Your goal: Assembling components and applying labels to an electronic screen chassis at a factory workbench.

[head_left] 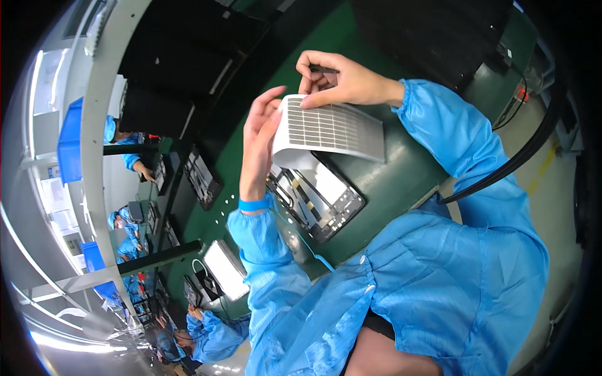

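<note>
A white sheet of small grey rectangular stickers (326, 127) is bent over in front of me, raised above an opened tablet (342, 216). My left hand (258, 141) pinches the sheet's left edge, with a blue band around that wrist. At the top edge, the thumb of my right hand (351, 81) presses on the stickers, its fingers curled. A thin dark tool (324, 69) is tucked in those right fingers; its kind is not clear. The tablet lies on the green bench with its inner parts and ribbon cables showing, partly covered by the sheet and my left hand.
Another opened tablet (202, 177) lies farther left on the green bench (395, 194), with small white bits nearby. A white lit panel (226, 269) sits nearer. Dark panels stand at the back. A black cable (514, 160) runs past my right arm. Co-workers in blue (216, 335) sit along the left.
</note>
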Demonstrator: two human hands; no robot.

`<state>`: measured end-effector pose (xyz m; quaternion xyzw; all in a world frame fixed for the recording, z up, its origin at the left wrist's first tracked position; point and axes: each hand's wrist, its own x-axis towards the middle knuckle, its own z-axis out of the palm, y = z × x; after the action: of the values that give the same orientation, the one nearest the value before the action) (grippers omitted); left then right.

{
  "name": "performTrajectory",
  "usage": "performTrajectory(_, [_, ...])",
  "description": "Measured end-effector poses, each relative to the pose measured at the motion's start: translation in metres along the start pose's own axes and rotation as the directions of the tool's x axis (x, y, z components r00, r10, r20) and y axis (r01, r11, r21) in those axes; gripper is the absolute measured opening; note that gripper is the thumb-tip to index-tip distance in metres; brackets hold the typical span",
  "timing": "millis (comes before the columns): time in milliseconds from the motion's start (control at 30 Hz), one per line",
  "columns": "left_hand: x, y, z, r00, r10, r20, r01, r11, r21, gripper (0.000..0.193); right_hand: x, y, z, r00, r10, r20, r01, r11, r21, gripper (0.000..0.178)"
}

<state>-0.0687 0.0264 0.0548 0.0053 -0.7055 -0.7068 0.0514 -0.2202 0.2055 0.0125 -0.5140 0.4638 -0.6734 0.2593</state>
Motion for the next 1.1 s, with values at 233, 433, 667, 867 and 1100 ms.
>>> performTrajectory(233, [-0.025,-0.015,0.023,0.899,0.337,-0.280,-0.171,0.858,0.483,0.047,-0.006,0.022,0.027,0.927,-0.094,-0.363,0.148,0.981,0.123,0.035])
performTrajectory(433, [-0.026,-0.037,0.026,0.866,0.270,-0.420,-0.101,0.919,0.382,0.022,-0.008,0.025,0.027,0.890,-0.326,-0.320,0.192,0.903,-0.385,0.036])
performTrajectory(667, [-0.021,-0.062,0.018,0.864,0.176,-0.472,-0.013,0.944,0.329,0.019,-0.019,0.041,0.024,0.949,-0.052,-0.310,0.027,0.996,-0.084,0.032])
performTrajectory(867, [-0.017,-0.069,0.019,0.863,0.150,-0.483,0.009,0.950,0.311,0.032,-0.022,0.062,0.025,0.930,-0.055,-0.362,0.037,0.998,-0.057,0.032])
performTrajectory(1100, [-0.022,-0.071,0.016,0.905,0.061,-0.420,-0.052,0.998,0.033,0.027,-0.018,0.071,0.020,0.899,-0.079,-0.430,0.094,0.995,0.015,0.032])
